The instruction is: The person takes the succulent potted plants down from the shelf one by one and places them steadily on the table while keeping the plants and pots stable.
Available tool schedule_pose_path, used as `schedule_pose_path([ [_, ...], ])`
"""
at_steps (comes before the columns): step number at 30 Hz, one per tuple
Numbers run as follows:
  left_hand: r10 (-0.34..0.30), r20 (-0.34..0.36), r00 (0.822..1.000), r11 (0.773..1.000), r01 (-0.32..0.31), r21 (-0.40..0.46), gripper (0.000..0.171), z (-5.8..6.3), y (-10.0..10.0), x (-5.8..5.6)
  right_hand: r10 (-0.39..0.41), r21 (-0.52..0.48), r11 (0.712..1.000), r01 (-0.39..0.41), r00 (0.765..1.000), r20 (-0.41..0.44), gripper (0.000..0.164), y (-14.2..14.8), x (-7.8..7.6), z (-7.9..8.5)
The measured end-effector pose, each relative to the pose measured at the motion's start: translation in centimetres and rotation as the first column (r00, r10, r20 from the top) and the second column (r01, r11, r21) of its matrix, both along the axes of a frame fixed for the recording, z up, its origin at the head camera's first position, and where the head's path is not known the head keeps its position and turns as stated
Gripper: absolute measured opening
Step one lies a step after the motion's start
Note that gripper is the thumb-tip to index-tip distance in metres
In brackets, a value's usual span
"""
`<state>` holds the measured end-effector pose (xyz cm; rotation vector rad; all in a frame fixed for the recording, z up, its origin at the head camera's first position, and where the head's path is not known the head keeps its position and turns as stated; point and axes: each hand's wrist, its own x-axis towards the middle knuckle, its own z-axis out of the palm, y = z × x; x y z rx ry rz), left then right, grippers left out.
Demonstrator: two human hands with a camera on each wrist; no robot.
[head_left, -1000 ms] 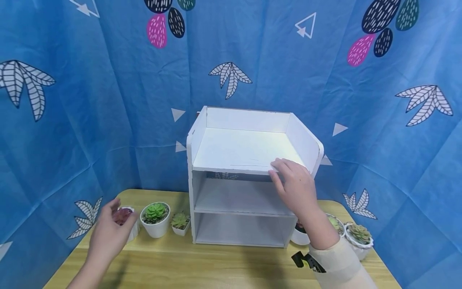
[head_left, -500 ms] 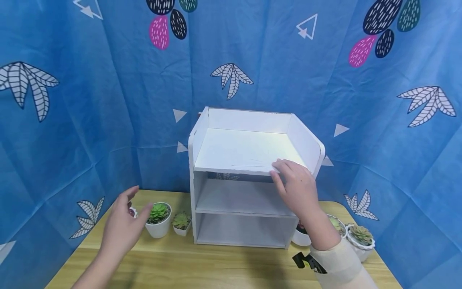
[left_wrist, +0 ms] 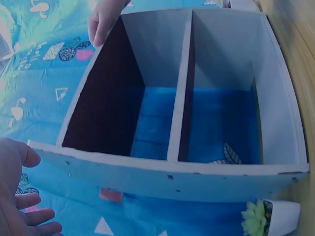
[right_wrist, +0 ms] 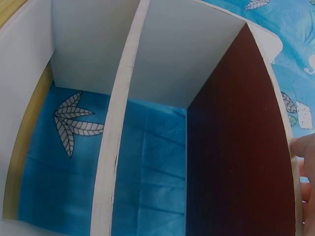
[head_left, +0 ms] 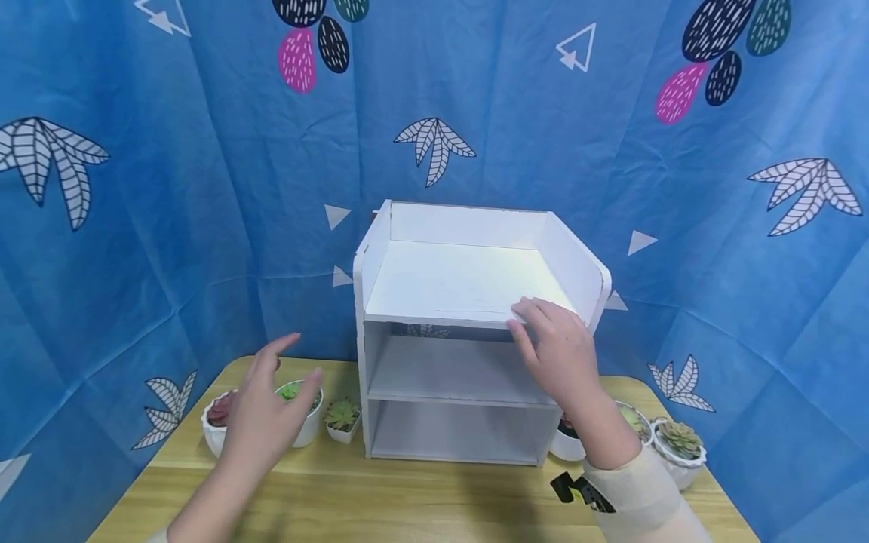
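Observation:
A white shelf unit [head_left: 462, 362] with open compartments stands at the middle of the table. My right hand [head_left: 553, 347] holds the front edge of its top board, thumb at the edge and fingers over the top; the right wrist view shows part of this hand [right_wrist: 307, 172] at the board's edge. My left hand [head_left: 268, 400] is in the air left of the unit with thumb and fingers spread, holding nothing. Behind it, a green succulent in a white pot [head_left: 308, 430] is partly hidden. A reddish succulent [head_left: 220, 409] in a white pot sits to its left.
A small potted succulent [head_left: 342, 419] stands by the unit's left side, also in the left wrist view. More white pots, one with a pale succulent [head_left: 679, 440], stand at the right, partly behind my right arm. A blue patterned cloth [head_left: 434, 98] hangs around the wooden table [head_left: 380, 498].
My left hand has moved right, away from the reddish succulent's pot, and its fingers have spread wider. The right hand stays on the shelf unit's top board.

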<state>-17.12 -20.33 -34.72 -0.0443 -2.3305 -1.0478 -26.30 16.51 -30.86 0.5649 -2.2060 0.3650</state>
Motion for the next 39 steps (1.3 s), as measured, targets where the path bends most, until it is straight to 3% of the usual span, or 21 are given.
schedule_pose_path([
  [6, -0.069, -0.082, 0.994, 0.997, 0.067, -0.035, 0.053, 0.1, 1.0, -0.7, -0.005, 0.002, 1.0, 0.005, 1.0, 0.001, 0.034, -0.1, 0.0, 0.1],
  [14, -0.116, -0.125, 0.985, 0.99, 0.105, -0.094, 0.052, 0.0, 2.3, -1.2, -0.009, 0.003, 1.0, 0.009, 1.0, 0.016, 0.035, -0.1, 0.1, 0.1],
  [26, -0.169, -0.161, 0.972, 0.973, 0.139, -0.185, 0.055, 0.1, 4.0, -1.6, -0.005, 0.015, 1.0, 0.005, 0.999, 0.034, 0.035, -0.1, 0.2, 0.4],
  [32, -0.215, -0.172, 0.961, 0.955, 0.169, -0.245, 0.056, 0.1, 4.8, -1.7, 0.0, 0.015, 1.0, -0.001, 0.997, 0.082, 0.036, 0.1, 0.4, 0.6],
  [39, -0.247, -0.133, 0.96, 0.932, 0.198, -0.305, 0.06, 0.3, 5.7, -1.8, 0.021, 0.024, 0.999, -0.025, 0.987, 0.159, 0.038, 0.4, 0.6, 1.0],
])
